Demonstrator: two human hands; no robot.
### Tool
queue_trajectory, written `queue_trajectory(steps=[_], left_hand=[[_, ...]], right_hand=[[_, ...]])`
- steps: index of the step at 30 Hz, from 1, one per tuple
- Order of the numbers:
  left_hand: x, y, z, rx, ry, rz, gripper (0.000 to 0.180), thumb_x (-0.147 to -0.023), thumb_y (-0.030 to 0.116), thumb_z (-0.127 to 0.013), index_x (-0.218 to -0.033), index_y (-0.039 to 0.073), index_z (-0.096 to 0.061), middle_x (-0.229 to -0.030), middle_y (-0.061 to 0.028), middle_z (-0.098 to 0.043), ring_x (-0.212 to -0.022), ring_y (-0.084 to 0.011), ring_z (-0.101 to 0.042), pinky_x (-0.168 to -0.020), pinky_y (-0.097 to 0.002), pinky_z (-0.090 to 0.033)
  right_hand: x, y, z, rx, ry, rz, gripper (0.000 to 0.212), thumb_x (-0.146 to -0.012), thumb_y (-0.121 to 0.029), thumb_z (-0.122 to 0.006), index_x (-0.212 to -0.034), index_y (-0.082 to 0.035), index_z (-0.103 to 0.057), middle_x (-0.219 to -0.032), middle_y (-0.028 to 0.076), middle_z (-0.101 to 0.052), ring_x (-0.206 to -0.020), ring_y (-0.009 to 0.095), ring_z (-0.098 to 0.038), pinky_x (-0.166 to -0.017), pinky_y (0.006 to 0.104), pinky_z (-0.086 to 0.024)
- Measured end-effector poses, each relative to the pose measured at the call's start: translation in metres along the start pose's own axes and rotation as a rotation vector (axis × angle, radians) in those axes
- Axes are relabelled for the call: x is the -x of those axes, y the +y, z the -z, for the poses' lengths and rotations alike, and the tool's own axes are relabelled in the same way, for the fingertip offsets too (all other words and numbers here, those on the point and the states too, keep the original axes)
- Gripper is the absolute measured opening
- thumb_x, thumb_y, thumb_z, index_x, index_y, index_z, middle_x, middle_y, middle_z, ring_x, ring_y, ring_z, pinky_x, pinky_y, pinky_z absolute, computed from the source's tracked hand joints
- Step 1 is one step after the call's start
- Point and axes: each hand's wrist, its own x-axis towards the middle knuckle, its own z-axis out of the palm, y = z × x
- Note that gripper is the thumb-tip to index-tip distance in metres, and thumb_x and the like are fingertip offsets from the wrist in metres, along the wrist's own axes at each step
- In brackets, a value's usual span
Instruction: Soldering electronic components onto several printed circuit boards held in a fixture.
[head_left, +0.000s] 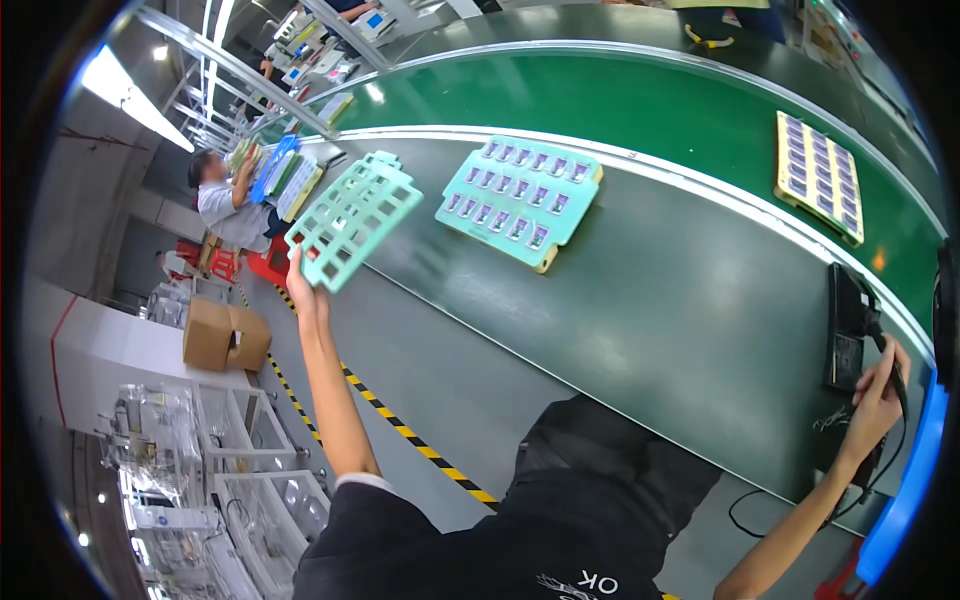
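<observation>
My left hand (308, 285) grips the lower corner of a light green plate with square cut-outs (352, 222), raised over the bench's left edge and tilted. To its right, a green tray (520, 197) lies on the bench, with rows of small purple-and-white parts in its slots and a yellowish layer showing beneath. At the far right, my right hand (878, 393) is closed around a slim black corded tool (876, 338), whose exact kind I cannot make out. Its cable loops down past the wrist. Beside that hand sits a black box-shaped device (846, 330).
A yellowish tray of parts (820, 178) lies on the green conveyor belt (640, 95) beyond the bench (620, 320). Further left, a person (232, 200) works beside stacked blue and pale trays (285, 175). A blue bin edge (915, 480) borders the lower right.
</observation>
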Motion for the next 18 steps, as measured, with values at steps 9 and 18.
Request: queue_trajectory(steps=[9,18], left_hand=[[-0.184,-0.081,0.031,0.02,-0.161,0.531,0.021,-0.099,0.028,-0.054,-0.097,0.007,-0.055,-0.066,0.0024,-0.049,-0.056,-0.01,-0.051,-0.046,-0.0198,-0.04],[-0.225,-0.123,0.058,-0.718,0.113,0.614,0.048,-0.085,0.043,-0.073,-0.098,0.001,-0.054,-0.073,-0.0053,-0.056,-0.055,-0.016,-0.057,-0.044,-0.0255,-0.049]], right_hand=[[-0.003,0.018,0.003,0.065,0.053,0.046,0.025,-0.104,-0.02,-0.048,-0.119,-0.005,-0.061,-0.062,-0.004,-0.044,-0.049,0.0,-0.033,-0.044,0.0182,-0.022],[-0.007,0.017,0.003,0.131,0.107,0.072,0.028,-0.104,-0.022,-0.047,-0.12,-0.003,-0.059,-0.061,-0.002,-0.043,-0.049,0.001,-0.034,-0.044,0.0175,-0.024]])
